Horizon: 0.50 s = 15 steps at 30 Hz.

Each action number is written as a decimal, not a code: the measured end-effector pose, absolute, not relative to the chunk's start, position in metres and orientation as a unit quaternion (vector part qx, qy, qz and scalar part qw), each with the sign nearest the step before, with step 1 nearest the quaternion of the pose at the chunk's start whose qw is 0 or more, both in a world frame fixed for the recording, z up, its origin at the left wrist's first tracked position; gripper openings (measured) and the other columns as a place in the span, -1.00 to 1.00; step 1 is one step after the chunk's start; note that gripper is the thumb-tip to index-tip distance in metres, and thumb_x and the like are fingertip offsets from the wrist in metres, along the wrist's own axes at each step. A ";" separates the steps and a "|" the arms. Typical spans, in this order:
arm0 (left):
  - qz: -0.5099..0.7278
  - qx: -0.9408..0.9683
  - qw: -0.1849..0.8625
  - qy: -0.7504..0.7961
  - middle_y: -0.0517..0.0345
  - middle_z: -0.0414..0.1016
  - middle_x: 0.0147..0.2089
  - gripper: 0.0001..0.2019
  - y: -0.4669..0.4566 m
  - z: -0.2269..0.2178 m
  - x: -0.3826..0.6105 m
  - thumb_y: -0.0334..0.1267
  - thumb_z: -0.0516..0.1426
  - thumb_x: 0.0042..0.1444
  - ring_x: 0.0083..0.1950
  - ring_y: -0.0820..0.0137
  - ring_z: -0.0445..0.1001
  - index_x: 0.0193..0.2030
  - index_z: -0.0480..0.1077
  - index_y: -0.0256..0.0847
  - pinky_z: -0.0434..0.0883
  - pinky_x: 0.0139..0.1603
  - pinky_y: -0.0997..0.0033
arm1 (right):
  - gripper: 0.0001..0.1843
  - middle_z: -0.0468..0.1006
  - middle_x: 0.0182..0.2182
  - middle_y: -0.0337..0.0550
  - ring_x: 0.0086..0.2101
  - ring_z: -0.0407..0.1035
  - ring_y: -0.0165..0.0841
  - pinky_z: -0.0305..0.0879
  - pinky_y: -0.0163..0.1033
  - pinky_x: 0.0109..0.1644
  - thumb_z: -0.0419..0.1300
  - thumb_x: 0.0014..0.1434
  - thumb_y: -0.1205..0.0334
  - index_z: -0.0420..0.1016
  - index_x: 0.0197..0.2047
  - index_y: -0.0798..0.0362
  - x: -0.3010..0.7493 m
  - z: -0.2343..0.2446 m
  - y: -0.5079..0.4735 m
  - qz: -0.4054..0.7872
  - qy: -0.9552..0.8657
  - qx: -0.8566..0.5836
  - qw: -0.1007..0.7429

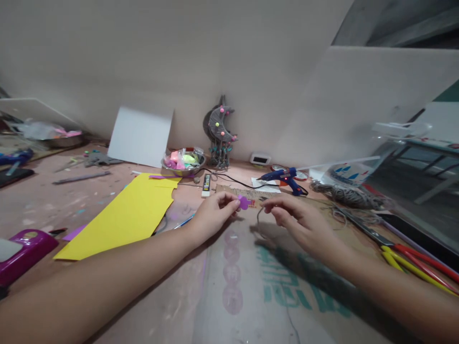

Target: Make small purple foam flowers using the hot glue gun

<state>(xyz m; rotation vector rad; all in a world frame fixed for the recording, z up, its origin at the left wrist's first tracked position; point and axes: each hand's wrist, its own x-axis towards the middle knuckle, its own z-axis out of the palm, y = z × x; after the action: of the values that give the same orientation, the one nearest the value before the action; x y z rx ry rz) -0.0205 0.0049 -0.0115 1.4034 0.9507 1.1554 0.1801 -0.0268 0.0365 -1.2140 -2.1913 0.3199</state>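
Between the thumb and fingers of my left hand [217, 215] is a small purple paper cutout [244, 202] with rounded edges. My right hand [299, 217] is a short way to its right, its fingertips pinching a thin grey cord [258, 220] that hangs toward the board. Both hands are above a cardboard sheet [244, 267] printed with green characters and faint purple circles. Behind them lies a blue glue gun [287, 179] with a small light showing on its body. The cutout and the cord are apart.
Yellow paper [125, 215] lies at left, near a magenta tool [28, 253]. Farther back are a bowl of colourful clay packets [183, 162], a grey moon ornament [219, 124] and a white board [141, 136]. Scissors [390, 246] and grey yarn [344, 195] lie at right.
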 end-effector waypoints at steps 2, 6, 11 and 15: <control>0.480 0.587 0.520 0.392 0.20 0.40 -0.45 -0.80 0.005 -0.012 -0.020 -0.15 0.16 0.02 -0.44 0.50 0.36 -0.36 0.35 -0.27 0.31 -0.42 0.53 | -0.67 0.54 -0.30 -0.06 -0.34 0.40 -0.31 0.30 -0.24 -0.30 -0.05 0.24 0.15 0.49 -0.18 0.08 0.178 0.029 -0.020 0.133 -0.820 -0.457 0.319; 0.489 0.568 0.542 0.380 0.21 0.41 -0.47 -0.82 0.004 -0.013 -0.019 -0.17 0.11 0.09 -0.43 0.49 0.43 -0.34 0.25 -0.24 0.32 -0.40 0.53 | -0.61 0.56 -0.27 -0.08 -0.28 0.42 -0.32 0.32 -0.23 -0.18 -0.11 0.28 0.17 0.47 -0.03 0.06 0.172 0.011 -0.020 0.178 -0.835 -0.421 0.307; 0.447 0.561 0.597 0.360 0.26 0.40 -0.60 -0.80 0.001 -0.011 -0.018 -0.10 0.02 0.15 -0.53 0.46 0.44 -0.29 0.14 -0.18 0.28 -0.51 0.53 | -0.60 0.55 -0.14 -0.05 -0.17 0.42 -0.28 0.30 -0.18 -0.08 -0.10 0.28 0.16 0.44 0.02 0.05 0.173 0.005 -0.023 0.181 -0.839 -0.413 0.306; 0.423 0.552 0.642 0.323 0.22 0.45 -0.54 -0.71 0.000 -0.009 -0.017 -0.01 0.07 0.09 -0.55 0.46 0.45 -0.30 0.13 -0.18 0.29 -0.53 0.52 | -0.62 0.55 -0.14 -0.07 -0.16 0.41 -0.28 0.31 -0.19 -0.08 -0.10 0.28 0.15 0.45 0.01 0.02 0.172 0.004 -0.022 0.184 -0.848 -0.400 0.296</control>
<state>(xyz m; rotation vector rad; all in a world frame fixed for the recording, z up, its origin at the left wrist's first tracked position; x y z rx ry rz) -0.0173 0.0003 -0.0094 1.2580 0.7357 0.9652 0.1723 -0.0215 0.0040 -1.0640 -2.2539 0.4882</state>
